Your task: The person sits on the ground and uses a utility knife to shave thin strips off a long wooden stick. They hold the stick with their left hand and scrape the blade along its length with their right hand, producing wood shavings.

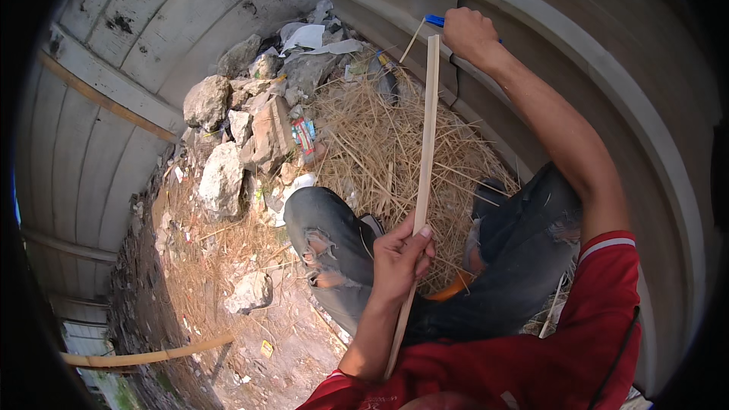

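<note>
A long, pale, straight strip of split bamboo or wood (427,137) stands nearly upright in front of me, its lower end against my red shirt. My left hand (400,256) is closed around its lower part, thumb pressed on its face. Beyond the strip's top end, my right hand (469,33) is closed on a blue handle (435,20). From the handle's left end a thin, pale, straight piece (412,40) slants down; whether it is a blade or a sliver I cannot tell. The rest of the tool is hidden by my fingers.
Dry straw-like shavings (380,144) lie heaped between my bent legs and the corrugated metal wall (607,68) on the right. Stones (221,178) and rubble are piled at the far left, with litter among them. A bamboo pole (152,357) juts in at the lower left.
</note>
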A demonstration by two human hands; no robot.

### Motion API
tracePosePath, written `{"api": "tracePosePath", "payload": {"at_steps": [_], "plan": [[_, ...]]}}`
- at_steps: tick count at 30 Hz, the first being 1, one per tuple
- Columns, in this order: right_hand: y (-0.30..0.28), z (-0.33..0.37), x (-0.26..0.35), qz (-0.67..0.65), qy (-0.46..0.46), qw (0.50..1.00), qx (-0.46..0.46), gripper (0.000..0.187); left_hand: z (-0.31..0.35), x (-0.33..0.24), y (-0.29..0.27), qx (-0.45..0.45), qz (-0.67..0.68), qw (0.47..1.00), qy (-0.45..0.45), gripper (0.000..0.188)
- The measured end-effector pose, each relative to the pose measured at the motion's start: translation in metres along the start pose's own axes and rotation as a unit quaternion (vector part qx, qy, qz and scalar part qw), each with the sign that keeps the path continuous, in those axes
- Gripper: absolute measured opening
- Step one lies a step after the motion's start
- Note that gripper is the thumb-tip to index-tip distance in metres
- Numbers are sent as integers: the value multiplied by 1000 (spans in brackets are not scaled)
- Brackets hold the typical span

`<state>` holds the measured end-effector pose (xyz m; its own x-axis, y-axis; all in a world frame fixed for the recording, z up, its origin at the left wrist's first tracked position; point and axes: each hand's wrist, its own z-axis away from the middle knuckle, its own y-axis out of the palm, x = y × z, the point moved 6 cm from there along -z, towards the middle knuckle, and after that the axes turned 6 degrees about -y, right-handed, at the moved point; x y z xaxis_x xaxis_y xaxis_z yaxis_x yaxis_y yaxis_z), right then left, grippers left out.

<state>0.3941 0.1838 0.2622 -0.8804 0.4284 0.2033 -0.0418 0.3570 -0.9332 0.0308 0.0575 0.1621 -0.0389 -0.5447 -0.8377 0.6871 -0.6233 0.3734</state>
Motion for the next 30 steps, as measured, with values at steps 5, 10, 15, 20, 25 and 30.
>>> {"api": "tracePosePath", "payload": {"at_steps": [5,10,15,20,25,30], "plan": [[-6,5,-32,-13,43,999,-18,24,-1,8,-5,48,110,992,-30,42],[-25,49,50,-68,-65,994,47,24,-24,-14,-38,38,180,983,2,39],[8,98,116,-26,-194,977,80,22,-26,-30,-38,-7,110,993,32,39],[22,78,108,20,-203,978,46,21,-32,-25,-40,-63,34,996,45,38],[10,-9,5,59,-19,998,-15,22,3,12,-7,0,0,1000,-15,39],[22,8,-21,75,-56,996,-14,18,6,15,-25,13,38,999,8,40]]}}
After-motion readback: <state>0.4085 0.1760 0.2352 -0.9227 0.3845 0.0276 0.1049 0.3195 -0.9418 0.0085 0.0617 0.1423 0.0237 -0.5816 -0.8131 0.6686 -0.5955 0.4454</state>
